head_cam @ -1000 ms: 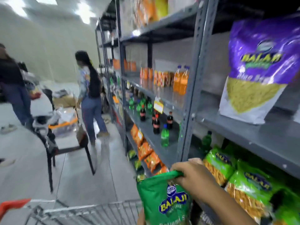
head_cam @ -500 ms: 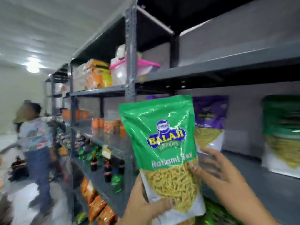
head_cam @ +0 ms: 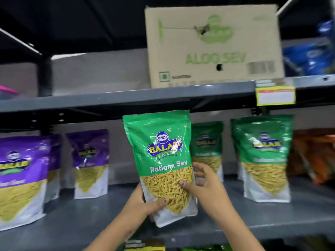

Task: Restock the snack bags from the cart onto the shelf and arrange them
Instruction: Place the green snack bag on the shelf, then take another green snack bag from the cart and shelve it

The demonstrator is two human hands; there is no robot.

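Note:
I hold a green Ratlami Sev bag [head_cam: 161, 154] upright over the front of the grey shelf [head_cam: 90, 220]. My left hand [head_cam: 143, 201] grips its lower left edge, thumb on the front. My right hand [head_cam: 201, 180] clasps its right side. Two more green bags stand behind and to the right: one [head_cam: 208, 145] partly hidden by the held bag, one [head_cam: 264, 156] further right. Purple bags stand on the left, a large one [head_cam: 21, 178] in front and another [head_cam: 90, 160] behind. The cart is out of view.
A cardboard box [head_cam: 213, 46] marked Aloo Sev sits on the shelf above, with blue packs [head_cam: 313, 51] to its right. A yellow price tag [head_cam: 275, 96] hangs on that shelf's edge. Orange bags [head_cam: 315, 156] lie at the far right.
The green bag came up from near the cart to the shelf. My view swung from the aisle to face the shelf squarely. Both hands now hold the bag.

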